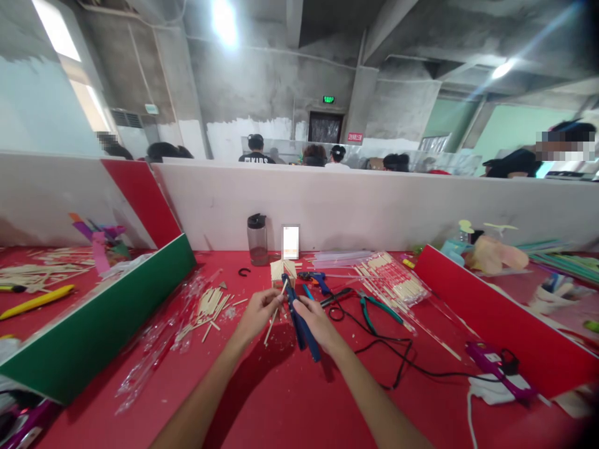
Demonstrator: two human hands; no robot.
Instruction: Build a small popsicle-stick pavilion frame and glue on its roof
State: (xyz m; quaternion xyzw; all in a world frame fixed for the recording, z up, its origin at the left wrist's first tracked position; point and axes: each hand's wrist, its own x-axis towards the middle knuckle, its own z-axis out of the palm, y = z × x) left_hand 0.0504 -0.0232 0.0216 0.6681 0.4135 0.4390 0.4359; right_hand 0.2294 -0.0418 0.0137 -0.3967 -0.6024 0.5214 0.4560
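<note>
The left hand (262,307) pinches a thin wooden stick (284,289) at the blue tool (309,340), which the right hand (317,318) grasps. The stick seems light, stiff, breakable; fingertips should hold it gently mid-length.

The right hand (316,319) holds a dark-blue two-handled tool (306,328). Left of the left hand (261,310), loose sticks (213,305) are pale cream. Right of the right hand, pliers (367,317) are teal-green; beyond them, a stick packet (397,280) is red-and-cream patterned.

Wooden sticks (213,305); glossy plastic wrappers (152,353)
</note>
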